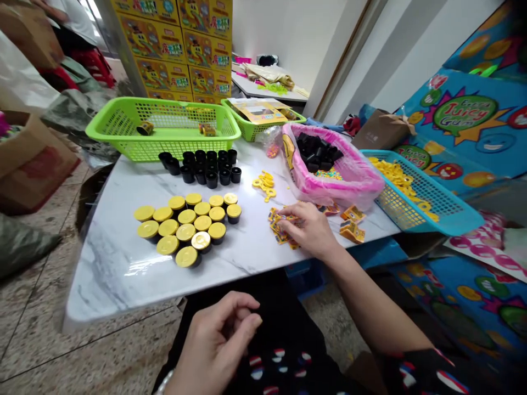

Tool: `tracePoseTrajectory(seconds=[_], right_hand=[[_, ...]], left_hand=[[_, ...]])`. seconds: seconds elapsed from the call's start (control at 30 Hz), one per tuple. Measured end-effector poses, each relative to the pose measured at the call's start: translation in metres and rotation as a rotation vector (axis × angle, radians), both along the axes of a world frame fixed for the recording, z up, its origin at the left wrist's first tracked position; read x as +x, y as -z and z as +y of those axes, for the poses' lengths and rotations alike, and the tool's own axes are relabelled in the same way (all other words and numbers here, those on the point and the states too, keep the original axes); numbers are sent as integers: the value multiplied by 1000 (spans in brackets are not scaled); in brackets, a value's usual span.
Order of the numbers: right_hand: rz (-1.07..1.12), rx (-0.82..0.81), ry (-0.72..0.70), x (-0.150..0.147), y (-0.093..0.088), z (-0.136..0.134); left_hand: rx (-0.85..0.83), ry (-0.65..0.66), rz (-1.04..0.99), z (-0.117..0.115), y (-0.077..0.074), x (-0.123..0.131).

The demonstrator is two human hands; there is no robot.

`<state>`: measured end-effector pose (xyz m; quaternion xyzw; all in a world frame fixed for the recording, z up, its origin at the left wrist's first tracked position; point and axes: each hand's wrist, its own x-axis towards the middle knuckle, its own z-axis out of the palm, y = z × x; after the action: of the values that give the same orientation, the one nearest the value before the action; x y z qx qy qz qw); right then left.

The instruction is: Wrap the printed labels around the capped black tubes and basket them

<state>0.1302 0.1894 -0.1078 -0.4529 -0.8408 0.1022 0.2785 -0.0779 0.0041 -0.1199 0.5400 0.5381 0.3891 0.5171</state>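
The person wears a black garment (284, 334) dotted with small red, white and blue ovals, and the same print shows on the right arm's short sleeve (428, 376). The left hand (218, 340) and right hand (308, 227) are bare, as are the forearms. A pale bracelet (164, 382) circles the left wrist.

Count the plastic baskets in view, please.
3: one large green basket at the far left, one smaller green basket beside it, one blue basket at the right edge.
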Motion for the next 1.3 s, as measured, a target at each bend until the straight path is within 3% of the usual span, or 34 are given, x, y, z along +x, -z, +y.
tracePoseTrajectory(seconds=[0.2,0.3,0.4,0.5,0.6,0.73,0.83,0.93,1.07,1.3], right_hand=[[59,-10,50,2,13,4],[136,15,83,-3,4,-4],[323,-51,32,-13,-13,-33],[440,-287,-106,-29,-23,-72],[568,-559,-168,-39,-18,-98],[807,-1093,-165,-38,-6,-99],[749,-1296,-164,-35,-5,-94],[702,-1271,-134,-39,-7,-99],[738,-1116,-14,-45,-5,-110],[730,-1044,17,-46,9,-118]], left_hand=[[-102,-49,-37,3,-4,-3],[-103,-83,-84,6,-12,-1],[-87,-189,-178,14,-20,4],[-67,-280,-274,24,-23,8],[-64,-276,-251,29,-19,8],[-83,-221,-121,22,-13,0],[7,-165,2,16,-12,-4],[75,-213,20,11,-13,-2],[67,-381,-130,5,-14,4],[37,-425,-194,-1,-11,8]])
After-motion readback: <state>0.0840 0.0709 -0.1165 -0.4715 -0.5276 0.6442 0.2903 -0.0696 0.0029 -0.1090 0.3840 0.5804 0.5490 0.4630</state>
